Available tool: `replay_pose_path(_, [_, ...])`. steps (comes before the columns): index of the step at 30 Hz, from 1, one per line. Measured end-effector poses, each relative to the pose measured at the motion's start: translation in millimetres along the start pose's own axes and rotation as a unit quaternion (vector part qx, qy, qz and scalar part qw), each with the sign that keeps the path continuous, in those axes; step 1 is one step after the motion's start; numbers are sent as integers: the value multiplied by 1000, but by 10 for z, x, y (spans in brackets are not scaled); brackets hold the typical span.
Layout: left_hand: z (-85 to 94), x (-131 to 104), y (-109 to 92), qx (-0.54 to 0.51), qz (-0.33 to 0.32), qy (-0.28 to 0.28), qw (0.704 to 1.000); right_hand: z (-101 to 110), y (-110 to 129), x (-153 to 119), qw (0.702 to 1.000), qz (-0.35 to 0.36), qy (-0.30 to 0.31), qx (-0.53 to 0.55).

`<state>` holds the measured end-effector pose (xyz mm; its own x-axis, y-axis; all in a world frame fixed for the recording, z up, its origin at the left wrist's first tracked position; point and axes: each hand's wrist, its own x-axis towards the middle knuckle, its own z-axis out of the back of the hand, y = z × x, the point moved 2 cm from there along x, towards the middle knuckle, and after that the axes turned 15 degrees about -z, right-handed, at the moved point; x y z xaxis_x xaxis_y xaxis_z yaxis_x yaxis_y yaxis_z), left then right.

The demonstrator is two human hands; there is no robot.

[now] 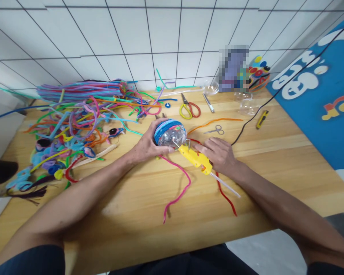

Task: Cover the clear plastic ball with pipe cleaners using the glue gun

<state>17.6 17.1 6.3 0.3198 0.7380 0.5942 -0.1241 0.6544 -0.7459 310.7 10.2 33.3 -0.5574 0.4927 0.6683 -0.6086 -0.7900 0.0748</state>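
My left hand (147,144) is wrapped round a clear plastic ball (169,134), partly covered with blue and multicoloured pipe cleaners. In my right hand (220,152) is a yellow hot glue gun (195,158), a clear glue stick (227,186) poking out of its back end. The gun's nozzle points at the bare, see-through side of the ball; whether it touches cannot be made out. A pink pipe cleaner (186,179) trails below the ball. Under the right hand and gun runs a red pipe cleaner (226,196).
Loose pipe cleaners (74,130) and a long bundle (83,91) fill the table's left. Behind the hands lie red-and-yellow scissors (189,109), small metal scissors (216,130), an orange pipe cleaner (218,122), and clear plastic shells (249,106). A yellow cutter (262,119) lies right, near a black cable (255,114).
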Motion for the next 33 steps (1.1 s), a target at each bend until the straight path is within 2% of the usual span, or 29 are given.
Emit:
replay_pose_path(22, [7, 15, 32, 10, -18, -7, 1000, 23, 38, -6, 999, -28, 11, -24])
replay_pose_path(28, [1, 19, 21, 15, -22, -8, 1000, 30, 58, -5, 1000, -13, 11, -5])
replay_pose_path(33, [-6, 21, 13, 19, -27, -5, 999, 45, 99, 9, 999, -44, 19, 7])
